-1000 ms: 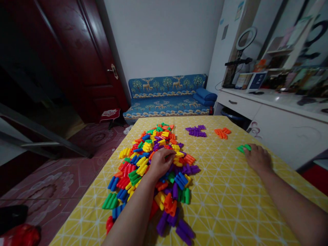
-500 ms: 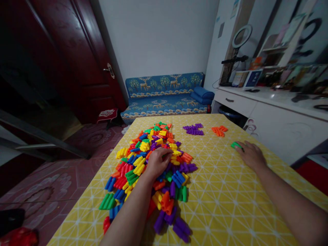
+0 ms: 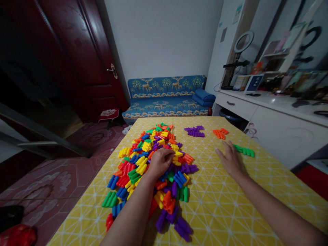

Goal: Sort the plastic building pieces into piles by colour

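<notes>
Yellow patterned cloth covers the desk (image 3: 217, 191); on the multicoloured plastic block pile (image 3: 138, 171), the left hand (image 3: 160, 163) curls narrowly; right of it, the right hand (image 3: 230, 160) spreads wide, empty.

Left hand (image 3: 159, 163) on block pile (image 3: 128, 168), right hand (image 3: 231, 161) spread.

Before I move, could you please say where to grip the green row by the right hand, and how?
I would pinch the green row at its middle from above, thumb on the near long side, fingers on the far one: it lies flat, long and narrow, so its width looks easiest to span.
</notes>
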A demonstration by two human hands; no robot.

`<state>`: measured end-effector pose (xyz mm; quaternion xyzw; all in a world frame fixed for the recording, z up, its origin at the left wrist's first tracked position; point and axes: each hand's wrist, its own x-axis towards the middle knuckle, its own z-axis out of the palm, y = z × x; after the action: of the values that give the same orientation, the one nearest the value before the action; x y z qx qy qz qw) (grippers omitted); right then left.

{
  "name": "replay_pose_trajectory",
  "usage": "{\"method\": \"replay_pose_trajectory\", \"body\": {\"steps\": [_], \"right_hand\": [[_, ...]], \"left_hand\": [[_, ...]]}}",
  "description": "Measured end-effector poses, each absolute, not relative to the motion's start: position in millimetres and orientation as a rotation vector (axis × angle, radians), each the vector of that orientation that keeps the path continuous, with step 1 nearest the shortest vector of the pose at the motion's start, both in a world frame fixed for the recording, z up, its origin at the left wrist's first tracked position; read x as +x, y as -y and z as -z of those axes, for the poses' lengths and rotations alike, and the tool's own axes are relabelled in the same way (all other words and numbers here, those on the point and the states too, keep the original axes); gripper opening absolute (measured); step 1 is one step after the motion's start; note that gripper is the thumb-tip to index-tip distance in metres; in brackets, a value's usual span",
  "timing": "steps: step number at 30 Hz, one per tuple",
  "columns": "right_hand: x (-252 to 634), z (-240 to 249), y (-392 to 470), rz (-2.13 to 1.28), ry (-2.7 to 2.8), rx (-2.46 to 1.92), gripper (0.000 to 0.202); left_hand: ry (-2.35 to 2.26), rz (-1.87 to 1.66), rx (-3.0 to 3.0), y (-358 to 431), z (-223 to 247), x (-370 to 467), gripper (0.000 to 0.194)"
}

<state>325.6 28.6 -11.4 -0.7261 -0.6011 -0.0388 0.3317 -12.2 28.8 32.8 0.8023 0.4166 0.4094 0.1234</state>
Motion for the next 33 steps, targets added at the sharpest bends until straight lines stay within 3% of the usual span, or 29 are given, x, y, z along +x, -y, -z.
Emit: {"method": "replay_pose_trajectory", "body": {"steps": [6, 12, 22, 30, 33], "right_hand": [[213, 14, -10, -0.342, 1.744, -1.539, 0.057], [190, 18, -5, -0.164, 1.858, -1.527, 0.033], [190, 1, 6, -0.272, 1.822, -1.452, 0.018], [186, -6, 7, -0.212, 2.17, -1.491, 0.049], [183, -10, 8, -0.18, 2.298, -1.555, 0.052]], "left_hand": [[-1.219, -1.2, 2.32, -28, -33, -12, 0.017], [-1.213, -1.192, 2.311, -26, -33, -11, 0.017], [-1.211, -1.191, 2.326, -29, -29, -12, 0.017], [-1.221, -1.207, 2.319, -27, -32, -11, 0.015], [-1.227, -1.219, 2.308, -26, -32, -10, 0.014]]}}
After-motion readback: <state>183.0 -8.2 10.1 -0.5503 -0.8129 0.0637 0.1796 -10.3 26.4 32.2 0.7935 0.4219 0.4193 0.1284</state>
